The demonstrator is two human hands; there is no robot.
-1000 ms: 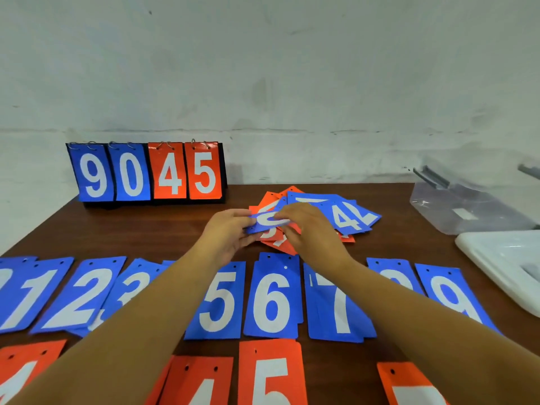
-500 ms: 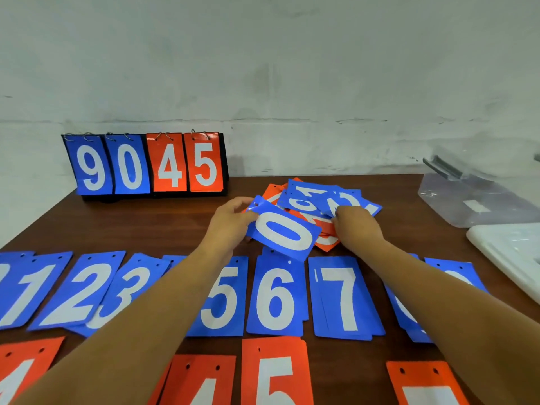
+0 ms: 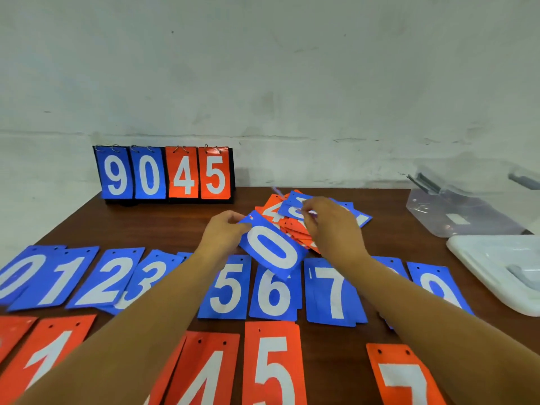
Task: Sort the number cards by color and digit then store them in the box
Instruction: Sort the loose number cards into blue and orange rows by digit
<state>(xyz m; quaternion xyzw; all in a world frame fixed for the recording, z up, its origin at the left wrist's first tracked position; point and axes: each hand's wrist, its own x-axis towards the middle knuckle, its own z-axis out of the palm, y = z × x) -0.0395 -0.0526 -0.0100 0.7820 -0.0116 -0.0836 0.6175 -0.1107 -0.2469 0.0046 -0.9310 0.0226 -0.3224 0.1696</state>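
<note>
left hand (image 3: pixel 223 238) pinching blue 0 card (image 3: pixel 273 249), right hand (image 3: pixel 333 229) perhaps gripping pile (image 3: pixel 274 213)

On the table (image 3: pixel 146 223), the left hand (image 3: pixel 223 235) pinches a tilted blue 0 (image 3: pixel 273 248) by its top corner, over the blue row (image 3: pixel 228 287). The right hand (image 3: pixel 333 229) rests on the mixed pile (image 3: pixel 273 211) at 12 o'clock and seems to pinch its top card (image 3: pixel 293 204). An orange row (image 3: pixel 271 363) lies at 6 o'clock. The scoreboard (image 3: pixel 165 173) stands at 10 o'clock, the box (image 3: pixel 455 211) at 2, and the lid (image 3: pixel 496 264) at 3.
</note>
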